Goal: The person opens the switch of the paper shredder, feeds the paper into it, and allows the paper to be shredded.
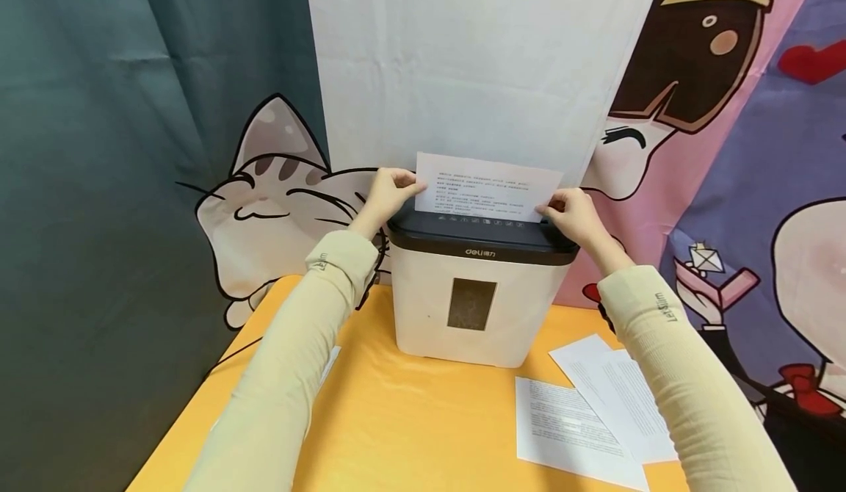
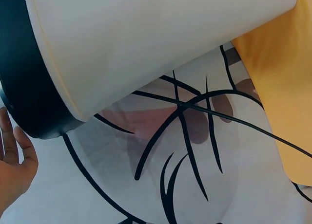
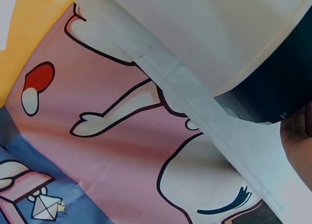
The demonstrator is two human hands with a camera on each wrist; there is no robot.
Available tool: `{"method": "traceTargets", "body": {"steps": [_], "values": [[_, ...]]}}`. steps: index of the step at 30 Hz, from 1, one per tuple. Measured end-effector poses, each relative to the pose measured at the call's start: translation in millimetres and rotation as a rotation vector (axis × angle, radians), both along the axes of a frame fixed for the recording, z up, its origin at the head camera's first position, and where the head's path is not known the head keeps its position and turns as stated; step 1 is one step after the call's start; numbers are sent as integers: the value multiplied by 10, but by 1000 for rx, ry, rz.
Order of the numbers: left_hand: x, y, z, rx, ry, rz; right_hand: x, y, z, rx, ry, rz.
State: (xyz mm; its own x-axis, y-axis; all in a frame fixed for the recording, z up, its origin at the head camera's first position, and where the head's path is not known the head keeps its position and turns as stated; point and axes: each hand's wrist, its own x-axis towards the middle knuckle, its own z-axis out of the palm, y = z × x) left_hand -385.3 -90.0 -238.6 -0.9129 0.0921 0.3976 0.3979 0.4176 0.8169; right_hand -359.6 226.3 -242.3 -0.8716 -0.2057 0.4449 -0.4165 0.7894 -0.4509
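Near side: 2 pale sleeves, the left sleeve [image 1: 277, 389] and the right sleeve [image 1: 687, 374], reach over the yellow table [image 1: 410, 418]. Near right: overlapping loose pages [image 1: 562, 426], print side up, partly under the right sleeve in view. Left: 1 white paper edge [image 1: 329, 366] peeks out past the left sleeve; rest hidden. Thin black cable [image 1: 231, 356] at the table's left edge.

Mid: white deli shredder [image 1: 423, 301] upright, dark lid [image 1: 529, 239], 1 dark window [image 1: 471, 304] in front. Printed sheet [image 1: 489, 183] stands on top, leaning slightly back, lower edge at the lid behind the icon row; can't tell how deep in the slot. Left hand [image 1: 390, 194] pinches its left edge, right hand [image 1: 573, 213] pinches its right edge, low near the lid.

Far: white cloth [image 1: 476, 51], cat print [image 1: 264, 205] left.
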Motion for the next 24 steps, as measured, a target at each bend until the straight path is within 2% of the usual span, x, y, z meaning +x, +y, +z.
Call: {"method": "traceTargets", "body": {"steps": [4,7,12,15,24], "values": [[-37,-30,-68,31,39,-26,11,-3,-13,-5,-15,-2],[-62,-36,-107,23,60,-27,18,-4,-22,-4,-19,-4],[-32,-6,-99,-42,33,18,26,-6,-46,7,-22,-13],[-2,14,-86,-77,40,41,27,1,-59,13,-17,-25],[19,-9,-95,-88,35,39,18,-21,-63,16,-14,-21]]}}
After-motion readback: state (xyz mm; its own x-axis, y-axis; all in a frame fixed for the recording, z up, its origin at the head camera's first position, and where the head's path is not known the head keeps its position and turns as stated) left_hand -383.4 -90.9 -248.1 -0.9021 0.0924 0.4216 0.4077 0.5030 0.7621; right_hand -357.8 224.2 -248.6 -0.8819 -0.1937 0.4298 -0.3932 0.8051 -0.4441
